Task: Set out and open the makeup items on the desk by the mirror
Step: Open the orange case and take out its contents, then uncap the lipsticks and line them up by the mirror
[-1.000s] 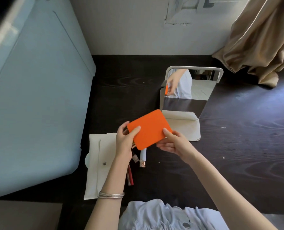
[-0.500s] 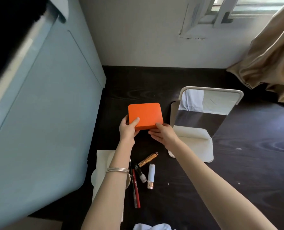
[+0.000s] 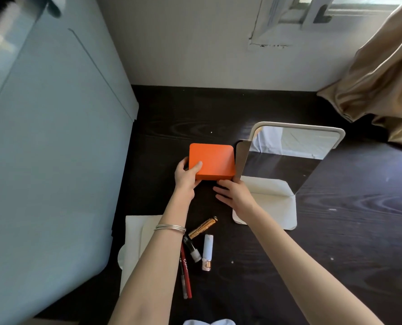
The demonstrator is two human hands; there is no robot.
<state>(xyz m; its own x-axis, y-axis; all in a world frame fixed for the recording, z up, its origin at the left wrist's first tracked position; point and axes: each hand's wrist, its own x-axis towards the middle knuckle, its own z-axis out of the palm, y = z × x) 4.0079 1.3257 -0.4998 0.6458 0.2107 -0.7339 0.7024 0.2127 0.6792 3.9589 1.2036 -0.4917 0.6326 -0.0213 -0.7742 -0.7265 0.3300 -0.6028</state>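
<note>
A flat orange makeup case (image 3: 212,160) lies on the dark desk (image 3: 336,231), just left of the standing mirror (image 3: 291,156). My left hand (image 3: 185,178) grips the case's near left corner, thumb on top. My right hand (image 3: 234,195) lies with relaxed fingers at the case's near right corner, holding nothing. Nearer to me lie a gold tube (image 3: 202,227), a small black-capped bottle (image 3: 192,248), a white lipstick tube (image 3: 207,252) and a red pencil (image 3: 186,270). All of them look closed.
A white pouch (image 3: 136,240) lies at the desk's left edge under my left forearm. The mirror's cream base (image 3: 270,202) spreads toward me. A pale blue panel (image 3: 54,148) walls the left side. A beige curtain (image 3: 378,85) hangs at the back right.
Both hands carried the orange case forward and set it flat beside the mirror. My right hand has let go and drawn back slightly.
</note>
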